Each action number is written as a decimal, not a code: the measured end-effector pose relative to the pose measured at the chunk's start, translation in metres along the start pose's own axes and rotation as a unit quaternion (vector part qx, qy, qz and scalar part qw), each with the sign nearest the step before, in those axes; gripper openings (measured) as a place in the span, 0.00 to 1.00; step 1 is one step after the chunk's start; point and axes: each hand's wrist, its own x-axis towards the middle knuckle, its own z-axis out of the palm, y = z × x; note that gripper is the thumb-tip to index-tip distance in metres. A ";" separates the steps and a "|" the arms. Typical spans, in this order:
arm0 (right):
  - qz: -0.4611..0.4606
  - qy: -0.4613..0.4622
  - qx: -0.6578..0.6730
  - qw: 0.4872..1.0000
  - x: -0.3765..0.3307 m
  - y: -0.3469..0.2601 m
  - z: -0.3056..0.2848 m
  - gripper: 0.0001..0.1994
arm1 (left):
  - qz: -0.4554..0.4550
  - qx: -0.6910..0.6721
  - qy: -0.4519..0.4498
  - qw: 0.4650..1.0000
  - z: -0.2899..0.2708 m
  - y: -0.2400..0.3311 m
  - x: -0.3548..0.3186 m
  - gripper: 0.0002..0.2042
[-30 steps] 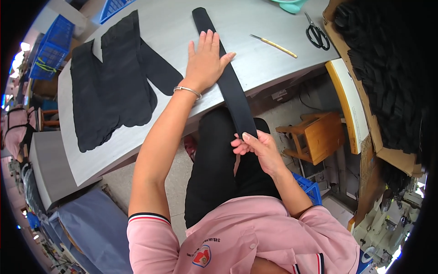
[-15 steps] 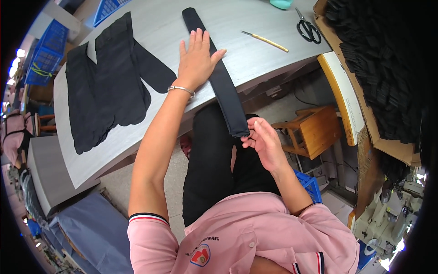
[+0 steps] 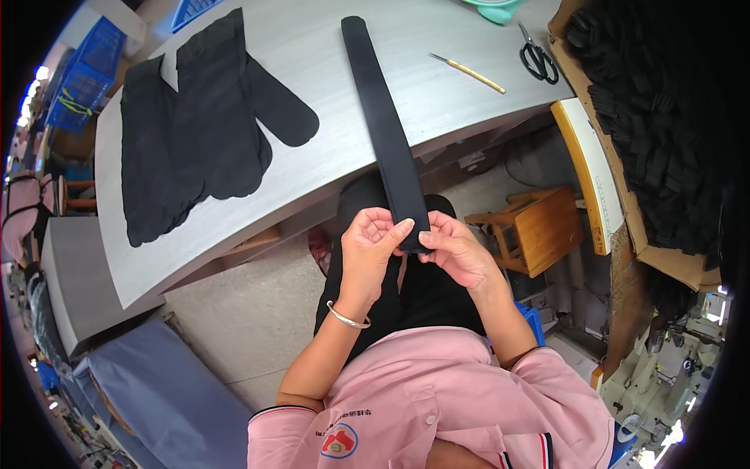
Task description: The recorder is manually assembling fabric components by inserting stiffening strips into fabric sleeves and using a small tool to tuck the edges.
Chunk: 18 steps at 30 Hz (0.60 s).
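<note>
A long black fabric strip (image 3: 383,125), tube-like with a rounded far end, lies across the table and hangs over its front edge toward my lap. Its near end is pinched on both sides: my left hand (image 3: 370,246) grips the left edge with thumb and fingers, and my right hand (image 3: 459,248) grips the right edge. Both thumbs lie on top of the cloth, while the fingertips beneath it are partly hidden. To the left, several flat black fabric pieces (image 3: 215,117) with rounded ends lie overlapping on the table.
The grey table (image 3: 312,168) carries a thin yellow-handled pointed tool (image 3: 469,73), black-handled scissors (image 3: 537,61) and a turquoise item (image 3: 497,12). At right, a cardboard box (image 3: 644,254) holds many black fabric pieces. A wooden stool (image 3: 539,230) stands below the table, and blue baskets (image 3: 87,72) at far left.
My left hand has come back from the strip's middle on the table to its near end, beside my right hand. My right hand keeps its pinch there.
</note>
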 end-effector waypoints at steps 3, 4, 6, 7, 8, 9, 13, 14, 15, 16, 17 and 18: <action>0.039 -0.048 0.024 0.998 -0.002 -0.001 -0.001 0.09 | -0.074 -0.026 -0.053 0.995 -0.007 -0.001 0.002 0.12; 0.041 -0.037 0.003 0.999 -0.004 -0.001 0.000 0.11 | -0.070 -0.026 -0.052 0.996 -0.008 -0.001 0.002 0.11; 0.037 -0.027 -0.027 0.999 -0.007 0.000 0.003 0.09 | -0.067 -0.027 -0.051 0.996 -0.011 -0.001 -0.001 0.10; 0.020 -0.009 -0.045 0.999 -0.009 0.001 0.006 0.08 | -0.056 -0.026 -0.051 0.997 -0.013 -0.002 -0.002 0.09; 0.020 -0.009 -0.045 0.999 -0.010 0.000 0.008 0.08 | -0.039 -0.029 -0.049 0.998 -0.016 -0.002 -0.003 0.08; -0.016 0.012 -0.067 0.998 -0.011 -0.001 0.010 0.07 | -0.044 -0.028 -0.051 0.997 -0.018 -0.002 -0.003 0.08; -0.133 0.054 -0.209 0.967 -0.003 -0.007 0.017 0.14 | -0.017 0.023 -0.057 0.998 -0.020 -0.007 -0.010 0.08; -0.137 0.041 -0.234 0.962 -0.001 -0.009 0.016 0.15 | -0.009 0.031 -0.082 0.996 -0.021 -0.007 -0.012 0.07; -0.120 0.051 -0.242 0.962 0.002 -0.010 0.016 0.15 | -0.015 0.031 -0.071 0.997 -0.020 -0.006 -0.014 0.07; -0.111 0.056 -0.229 0.965 0.005 -0.010 0.016 0.12 | -0.022 0.024 -0.072 0.997 -0.020 -0.005 -0.016 0.07; -0.097 0.071 -0.216 0.969 0.007 -0.009 0.016 0.10 | -0.024 0.018 -0.065 0.997 -0.021 -0.003 -0.016 0.08; -0.101 0.061 -0.216 0.969 0.007 -0.008 0.014 0.10 | -0.031 0.016 -0.073 0.997 -0.018 -0.002 -0.018 0.08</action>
